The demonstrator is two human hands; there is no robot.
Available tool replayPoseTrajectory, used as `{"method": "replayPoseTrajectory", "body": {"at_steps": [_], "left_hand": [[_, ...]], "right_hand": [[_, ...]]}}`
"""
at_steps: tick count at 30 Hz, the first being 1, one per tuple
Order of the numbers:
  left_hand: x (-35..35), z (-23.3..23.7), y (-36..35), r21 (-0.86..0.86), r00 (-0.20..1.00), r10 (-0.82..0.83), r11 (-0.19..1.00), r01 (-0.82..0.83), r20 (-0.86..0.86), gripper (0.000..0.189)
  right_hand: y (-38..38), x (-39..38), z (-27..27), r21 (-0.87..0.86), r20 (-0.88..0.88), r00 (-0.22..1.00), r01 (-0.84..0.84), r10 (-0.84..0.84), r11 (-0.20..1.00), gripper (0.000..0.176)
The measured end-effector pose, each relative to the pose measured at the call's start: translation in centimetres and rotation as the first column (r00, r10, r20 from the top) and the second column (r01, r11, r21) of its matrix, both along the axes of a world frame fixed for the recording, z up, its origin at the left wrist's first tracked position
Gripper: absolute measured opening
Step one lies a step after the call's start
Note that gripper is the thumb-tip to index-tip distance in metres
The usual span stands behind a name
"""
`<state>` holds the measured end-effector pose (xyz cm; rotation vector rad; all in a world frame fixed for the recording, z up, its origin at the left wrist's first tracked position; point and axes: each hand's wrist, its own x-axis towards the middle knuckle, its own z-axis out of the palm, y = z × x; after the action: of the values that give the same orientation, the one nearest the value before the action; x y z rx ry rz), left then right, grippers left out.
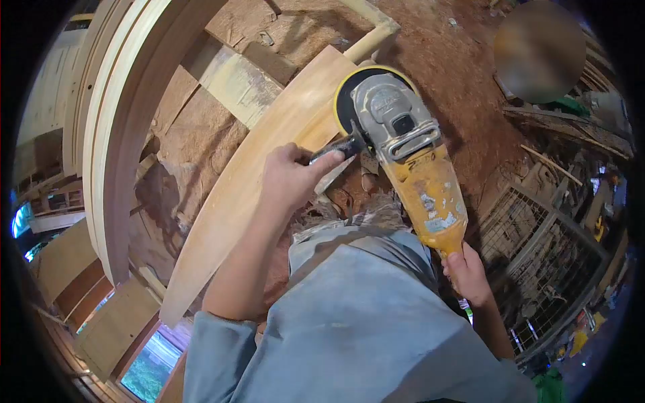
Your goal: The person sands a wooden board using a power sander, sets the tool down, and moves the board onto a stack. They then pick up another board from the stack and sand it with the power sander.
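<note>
1. One curved board (245, 185) is the landmark, running from beside the wearer's left arm to the power sander (430, 185).
2. One sander: its round disc (343, 101) overlaps the board's far end, partly blocking the view there; I cannot tell whether they touch.
3. Two hands, both right of the board's near end: the left hand (292, 176) grips the sander's black side handle (341, 148); the right hand (468, 272) is closed around its rear end.
4. Left of the board, layered curved timbers (124, 127) stand close, their number unclear.
5. One pale-coated plank (238, 84) reaches the board's left edge.
6. One wire-mesh frame (555, 216) lies well right of the board.
</note>
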<state>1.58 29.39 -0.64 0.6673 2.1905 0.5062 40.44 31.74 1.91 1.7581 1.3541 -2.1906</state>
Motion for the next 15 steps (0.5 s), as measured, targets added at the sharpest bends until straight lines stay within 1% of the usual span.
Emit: {"method": "replayPoseTrajectory", "body": {"at_steps": [2, 3, 5, 6, 9, 10, 15], "left_hand": [[-0.3, -0.2, 0.7, 0.073, 1.000, 0.001, 0.997, 0.000, -0.007, 0.059], [-0.6, -0.5, 0.8, 0.076, 1.000, 0.004, 0.997, -0.003, -0.008, 0.059], [-1.8, -1.3, 0.2, 0.141, 0.997, 0.068, 0.987, -0.074, 0.048, 0.061], [-2.6, -1.6, 0.3, 0.111, 0.998, 0.065, 0.992, -0.066, 0.015, 0.063], [-4.7, -1.7, 1.4, 0.093, 0.999, 0.041, 0.995, -0.044, 0.030, 0.065], [-4.8, -1.9, 1.6, 0.148, 0.999, 0.041, 0.988, -0.036, -0.031, 0.055], [-6.0, -1.5, 2.4, 0.124, 0.994, 0.090, 0.989, -0.083, -0.058, 0.054]], "right_hand": [[0.7, -0.1, 0.1, -0.051, -0.007, 1.000, -0.007, 0.006, 0.999, 0.033], [1.1, -0.4, 0.0, -0.048, -0.008, 1.000, -0.010, 0.009, 0.999, 0.033], [1.6, -1.8, -0.2, 0.034, -0.028, 0.997, -0.070, 0.071, 0.997, 0.033], [1.7, -2.3, -0.3, 0.034, -0.028, 0.997, -0.071, 0.072, 0.997, 0.033], [2.4, -3.8, -0.6, 0.008, -0.041, 0.997, -0.062, 0.062, 0.998, 0.035], [3.0, -4.4, -0.5, 0.030, -0.035, 0.996, -0.076, 0.077, 0.997, 0.035], [5.1, -5.9, -0.8, 0.051, -0.016, 0.991, -0.132, 0.133, 0.990, 0.034]]}}
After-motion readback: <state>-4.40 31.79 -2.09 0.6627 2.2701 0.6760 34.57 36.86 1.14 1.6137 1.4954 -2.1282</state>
